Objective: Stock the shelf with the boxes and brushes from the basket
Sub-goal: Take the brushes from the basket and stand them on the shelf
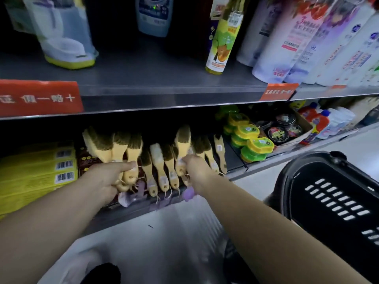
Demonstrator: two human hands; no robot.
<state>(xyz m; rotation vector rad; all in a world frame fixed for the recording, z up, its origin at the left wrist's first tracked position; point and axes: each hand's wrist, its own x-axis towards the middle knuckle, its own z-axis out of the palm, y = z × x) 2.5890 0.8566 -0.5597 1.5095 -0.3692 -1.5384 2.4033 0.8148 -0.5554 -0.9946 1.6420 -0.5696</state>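
- Left hand (108,178) clamped round a bunch of brushes (125,148) on the lower shelf (143,208).
- Right hand (195,166), at its 3 o'clock, grips one brush (182,140).
- Basket (307,177) at 4 o'clock.

Lower shelf (131,212) carries wooden brushes (158,160), yellow boxes (37,173), green tins (251,141).

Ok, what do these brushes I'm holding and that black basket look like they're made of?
The brushes: handles look like pale unvarnished wood, matte yellowish; bristles dark-tipped, natural or synthetic unclear. The basket: probably black moulded plastic, by its smooth slight sheen and rows of slot vents.
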